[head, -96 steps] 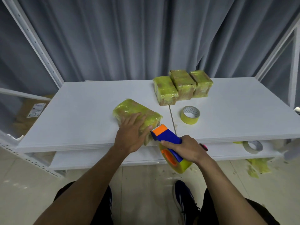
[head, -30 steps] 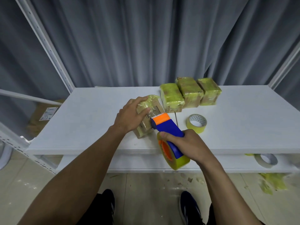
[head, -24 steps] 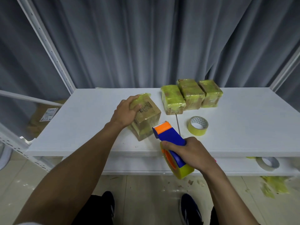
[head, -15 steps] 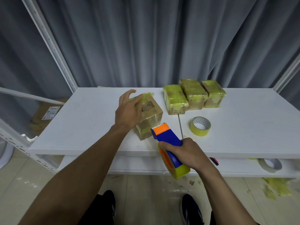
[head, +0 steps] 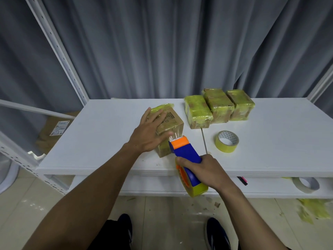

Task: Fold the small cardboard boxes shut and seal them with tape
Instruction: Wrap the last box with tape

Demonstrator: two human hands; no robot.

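The cardboard box (head: 171,123) stands on the surface (head: 108,141) near its front edge, with the left hand (head: 149,134) laid flat on top of it. The tape dispenser (head: 187,156), gripped by the right hand (head: 207,172), touches the box's near right corner and reaches out past the surface's front edge. Behind and to the right, three sealed boxes (head: 219,105) sit touching in a row. A tape roll (head: 227,141) lies in front of them. On the lower shelf (head: 144,184), far right, lies a second tape roll (head: 305,184).
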